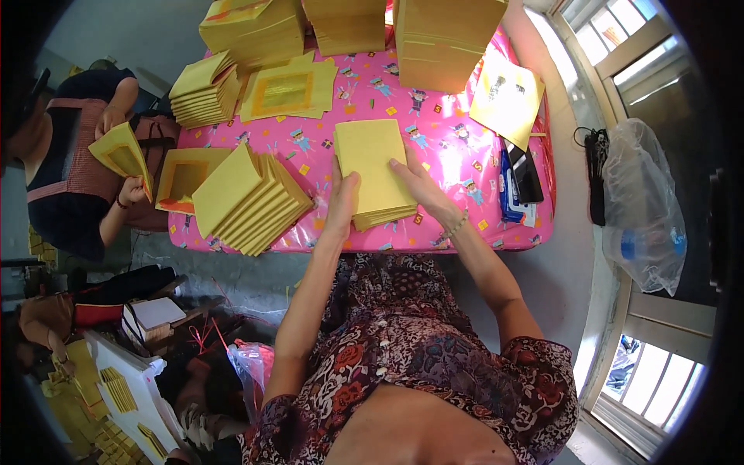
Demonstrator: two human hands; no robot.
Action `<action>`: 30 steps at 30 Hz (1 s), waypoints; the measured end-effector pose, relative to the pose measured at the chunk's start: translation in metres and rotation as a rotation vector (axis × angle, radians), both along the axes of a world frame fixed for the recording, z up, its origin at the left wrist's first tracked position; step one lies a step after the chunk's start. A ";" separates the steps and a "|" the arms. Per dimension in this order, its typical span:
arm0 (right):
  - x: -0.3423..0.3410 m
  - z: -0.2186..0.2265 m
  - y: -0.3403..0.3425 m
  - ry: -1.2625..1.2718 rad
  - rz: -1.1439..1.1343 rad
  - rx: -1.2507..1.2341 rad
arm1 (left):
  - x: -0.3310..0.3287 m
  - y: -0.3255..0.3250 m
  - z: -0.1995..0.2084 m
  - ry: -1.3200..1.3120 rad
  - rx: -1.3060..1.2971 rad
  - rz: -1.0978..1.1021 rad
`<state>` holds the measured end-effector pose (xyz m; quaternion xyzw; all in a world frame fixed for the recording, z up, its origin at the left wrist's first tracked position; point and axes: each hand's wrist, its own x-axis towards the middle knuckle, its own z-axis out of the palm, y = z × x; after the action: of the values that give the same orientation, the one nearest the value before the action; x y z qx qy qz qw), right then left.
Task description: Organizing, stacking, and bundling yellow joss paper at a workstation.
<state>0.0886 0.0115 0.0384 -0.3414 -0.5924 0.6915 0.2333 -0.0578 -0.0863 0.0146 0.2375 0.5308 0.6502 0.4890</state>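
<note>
A neat stack of folded yellow paper (374,159) lies on the pink tabletop in front of me. My left hand (341,200) presses its left side, the thumb bent against the edge. Along the right side, my right hand (422,186) is wrapped round it with the thumb on top; a beaded bracelet is on that wrist. The fingers of both hands are partly hidden behind the stack. A fanned pile of folded yellow paper (256,200) leans to the left of my left hand.
Tall yellow paper stacks (446,46) stand at the far edge of the printed pink table cover (442,221). A phone (524,172) lies on a blue-white packet at right. At left, a person (77,163) folds a yellow sheet (124,155). A plastic bag (643,209) hangs by the window.
</note>
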 end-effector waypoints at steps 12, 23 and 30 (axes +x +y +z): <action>-0.054 0.031 0.106 -0.266 0.365 0.636 | -0.003 0.006 0.023 -0.014 -0.042 0.023; -0.083 0.015 0.104 -0.472 0.653 0.432 | -0.002 0.010 0.008 -0.073 0.069 -0.007; -0.086 0.007 0.101 -0.425 0.616 0.451 | -0.008 0.008 0.006 -0.047 0.001 0.010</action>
<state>0.0025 0.1120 0.0452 -0.2236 -0.8377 0.4964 -0.0422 -0.0656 -0.0784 0.0210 0.2197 0.5198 0.6583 0.4982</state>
